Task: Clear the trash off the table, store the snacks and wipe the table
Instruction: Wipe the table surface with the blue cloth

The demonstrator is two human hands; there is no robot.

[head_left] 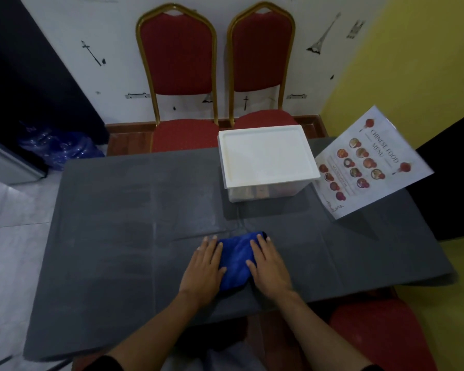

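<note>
1. A dark grey covering lay over the bench [118,236], marked with straight fold creases and faint pale streaks.
2. A folded blue cloth [235,261] sat near the bench's near edge, around the middle.
3. The left hand [204,266] lay flat on the cloth's left side, fingers straight and close together, the tips reaching onto the grey covering.
4. The right hand [268,266] lay flat on the cloth's right side, fingers straight and slightly spread, pressing down without curling round the fabric.
5. A clear plastic box [263,192] with a white lid [265,156] stood at the far right of the bench, well apart from the cloth; its contents were too blurred to tell.
6. Just beside the box, a printed sheet headed "CHINESE FOOD MENU" [373,162] sat at the bench's right edge, reaching out past it.
7. 2 red chairs with gold frames, 1 on the left [178,57] and 1 on the right [261,54], stood side by side behind the bench against a white wall [105,36] dotted with small black stickers.
8. A yellow wall [413,49] ran along the right.
9. On the pale tiled floor [11,223] at the left lay a blue plastic bag [62,148], beside a grey cabinet [8,162].
10. Another red seat [381,333] showed below the bench's near right corner.
</note>
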